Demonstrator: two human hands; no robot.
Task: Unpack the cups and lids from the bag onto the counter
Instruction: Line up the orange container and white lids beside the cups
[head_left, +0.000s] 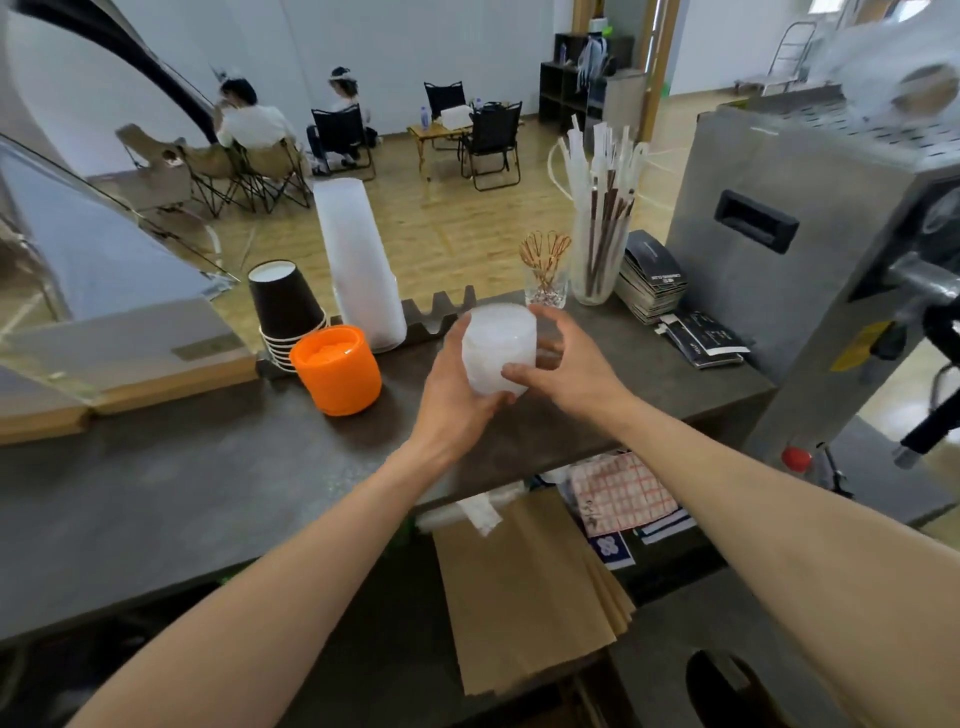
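Both of my hands hold a short stack of translucent white lids (498, 348) just above the dark counter (208, 483). My left hand (457, 395) cups the stack from the left and below. From the right, my right hand (563, 364) clasps it with thumb and fingers. A stack of orange lids (337, 371) stands on the counter to the left. Behind it are a stack of upside-down black paper cups (285, 309) and a tall stack of clear plastic cups (358, 265). Brown paper bags (524, 582) lie on the shelf below the counter.
A glass jar of wrapped straws (597, 244) and a small glass of stirrers (545, 275) stand at the counter's far edge. Dark sleeves (654, 280) lie beside a metal machine (810, 234) on the right. A glass display case (104, 270) fills the left. People sit on chairs beyond.
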